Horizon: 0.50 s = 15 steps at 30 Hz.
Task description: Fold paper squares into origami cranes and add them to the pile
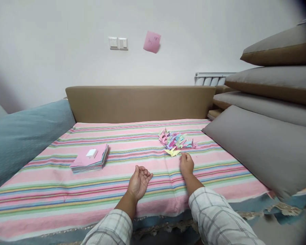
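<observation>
A pile of small folded paper cranes (174, 137) in pink, purple, blue and green lies on the striped cloth (132, 136). At its near edge is a yellow paper crane (172, 152). My right hand (187, 164) is closed in a pinch at the right tip of this yellow crane. To the left and nearer to me, my left hand (139, 181) is palm up with its fingers loosely curled and apart, holding nothing. Farther left sits a stack of coloured square paper (102, 157), pink on top, bearing a small white block (91, 153).
Grey cushions (257, 146) are piled along the right. A brown backrest (140, 103) runs along the back, and a blue-green armrest (28, 132) bounds the left. On the wall are light switches (118, 43) and a pink note (152, 42).
</observation>
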{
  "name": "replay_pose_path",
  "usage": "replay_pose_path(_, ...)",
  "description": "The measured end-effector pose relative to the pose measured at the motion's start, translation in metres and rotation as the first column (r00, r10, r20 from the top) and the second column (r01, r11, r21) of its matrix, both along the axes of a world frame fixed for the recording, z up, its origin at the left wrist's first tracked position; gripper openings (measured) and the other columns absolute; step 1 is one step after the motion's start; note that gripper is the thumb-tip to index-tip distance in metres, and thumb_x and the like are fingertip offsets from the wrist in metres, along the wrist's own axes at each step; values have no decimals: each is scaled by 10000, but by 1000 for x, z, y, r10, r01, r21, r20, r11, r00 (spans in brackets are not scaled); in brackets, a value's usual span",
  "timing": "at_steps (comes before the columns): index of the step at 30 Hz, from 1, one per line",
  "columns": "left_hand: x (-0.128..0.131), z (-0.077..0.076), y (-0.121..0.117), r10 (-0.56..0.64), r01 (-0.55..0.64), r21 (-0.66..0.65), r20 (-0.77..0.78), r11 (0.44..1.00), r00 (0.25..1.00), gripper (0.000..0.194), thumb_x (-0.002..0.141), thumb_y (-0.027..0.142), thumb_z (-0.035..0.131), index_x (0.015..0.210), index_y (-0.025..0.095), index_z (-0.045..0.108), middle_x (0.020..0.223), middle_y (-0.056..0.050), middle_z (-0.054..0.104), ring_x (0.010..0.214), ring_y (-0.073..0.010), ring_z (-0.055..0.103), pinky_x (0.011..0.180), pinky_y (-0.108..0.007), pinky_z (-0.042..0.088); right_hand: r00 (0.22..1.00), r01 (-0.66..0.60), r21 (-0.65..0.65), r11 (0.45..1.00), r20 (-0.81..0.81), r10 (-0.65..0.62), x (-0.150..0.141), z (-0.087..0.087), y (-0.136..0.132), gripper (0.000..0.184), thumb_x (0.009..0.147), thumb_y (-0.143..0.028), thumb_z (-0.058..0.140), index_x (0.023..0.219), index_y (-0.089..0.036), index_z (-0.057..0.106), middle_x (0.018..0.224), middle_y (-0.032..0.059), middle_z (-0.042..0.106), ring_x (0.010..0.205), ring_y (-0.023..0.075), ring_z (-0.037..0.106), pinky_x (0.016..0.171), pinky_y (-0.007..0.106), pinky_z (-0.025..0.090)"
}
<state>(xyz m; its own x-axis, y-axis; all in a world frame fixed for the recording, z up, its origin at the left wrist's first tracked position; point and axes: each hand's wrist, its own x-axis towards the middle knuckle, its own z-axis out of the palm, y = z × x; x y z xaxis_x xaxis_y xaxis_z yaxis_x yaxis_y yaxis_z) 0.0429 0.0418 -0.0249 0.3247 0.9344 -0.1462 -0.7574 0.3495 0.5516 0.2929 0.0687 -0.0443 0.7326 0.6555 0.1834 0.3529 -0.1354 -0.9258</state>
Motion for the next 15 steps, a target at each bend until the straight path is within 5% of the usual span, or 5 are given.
replay_pose_path(5,0,0,2,5,-5,6,-7,1000,1000,298,815,456,562,739,168,562,621,3,546,634,-136,579,791,-373,502,999,-30,47,998,-32,32,-15,-2,-15,449,820,-515,341,928,-176,616,744,39,666,673,174,603,630,253,432)
replay_pose_path(8,2,-1,1,19,-18,28,-26,999,999,292,812,452,571,738,170,552,604,11,540,616,-127,571,772,-356,500,988,-151,22,988,24,150,-41,-3,-27,428,822,-518,368,922,-189,622,783,44,675,733,193,607,682,278,441)
replay_pose_path(12,7,-3,-8,57,-50,80,-82,996,995,266,771,419,635,751,169,545,597,18,542,601,-117,566,736,-324,493,872,-481,97,871,162,463,-85,-6,-39,410,841,-466,394,1036,-181,615,1062,88,654,972,210,589,863,314,428)
replay_pose_path(15,1,0,-12,70,-30,154,-262,988,963,265,718,398,683,743,171,548,688,-9,595,655,-126,589,720,-309,485,720,-629,-50,776,338,606,-100,-8,-43,303,820,-393,449,892,-201,672,1016,73,668,1004,226,568,923,351,397)
